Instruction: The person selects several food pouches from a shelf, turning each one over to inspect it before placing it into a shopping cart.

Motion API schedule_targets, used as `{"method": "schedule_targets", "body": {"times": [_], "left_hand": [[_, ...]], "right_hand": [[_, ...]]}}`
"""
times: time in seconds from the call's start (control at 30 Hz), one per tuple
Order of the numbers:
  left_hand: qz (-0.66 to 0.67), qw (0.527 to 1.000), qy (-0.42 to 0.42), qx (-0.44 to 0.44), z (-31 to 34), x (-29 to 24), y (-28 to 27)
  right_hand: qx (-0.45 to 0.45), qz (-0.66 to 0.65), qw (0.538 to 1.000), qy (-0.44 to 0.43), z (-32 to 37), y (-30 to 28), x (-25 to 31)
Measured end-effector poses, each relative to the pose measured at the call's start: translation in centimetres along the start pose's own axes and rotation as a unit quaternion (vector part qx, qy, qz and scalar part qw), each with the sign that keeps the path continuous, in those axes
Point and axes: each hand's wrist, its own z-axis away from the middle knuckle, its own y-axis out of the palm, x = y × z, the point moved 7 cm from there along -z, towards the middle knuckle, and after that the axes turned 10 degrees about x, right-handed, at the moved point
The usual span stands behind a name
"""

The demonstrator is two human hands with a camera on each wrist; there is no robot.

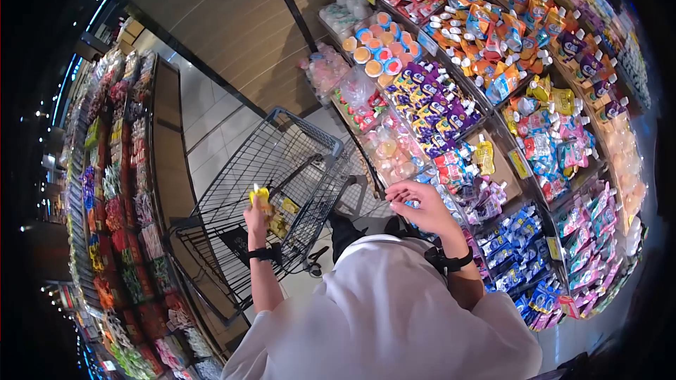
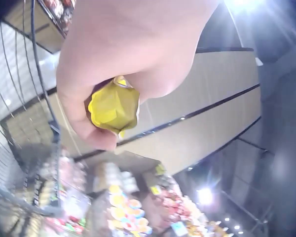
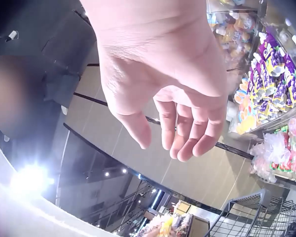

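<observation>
Over the shopping cart [image 1: 282, 169], my left hand [image 1: 255, 222] grips a yellow spouted pouch [image 1: 263, 197]. The left wrist view shows the fingers curled round that pouch [image 2: 116, 106], its crimped end facing the camera. More yellow pouches [image 1: 277, 226] lie in the cart beneath this hand. My right hand [image 1: 424, 210] hovers at the edge of the display shelf, nearest the pouches in its lower bins. In the right wrist view the right hand [image 3: 163, 89] holds nothing, its fingers loosely bent and the thumb apart from them.
Slanted bins on the right hold purple pouches [image 1: 433, 105], blue pouches [image 1: 514, 243], orange pouches [image 1: 486, 28] and round-lidded cups [image 1: 380, 46]. A long shelf of packaged goods [image 1: 120, 197] runs along the left. A wood-look panel [image 1: 211, 14] stands beyond the cart.
</observation>
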Motion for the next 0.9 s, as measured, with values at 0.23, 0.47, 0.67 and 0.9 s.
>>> {"method": "schedule_targets", "body": {"times": [0.23,0.47,0.67,0.9], "left_hand": [[0.094,0.988,-0.118,0.029,0.3,12.3,-5.5],[-0.05,0.993,0.046,0.101,-1.6,16.0,-10.6],[0.143,0.972,-0.174,-0.065,-0.7,18.5,-11.9],[-0.303,0.942,-0.1,-0.101,-0.7,17.5,-7.6]], "right_hand": [[0.042,-0.048,0.998,0.011,-0.4,0.6,0.1],[0.058,-0.008,0.997,0.039,-0.4,1.4,-0.4],[0.062,-0.005,0.997,0.051,-0.1,1.8,-0.6],[0.033,-0.011,0.998,0.06,0.4,1.1,-1.3]]}}
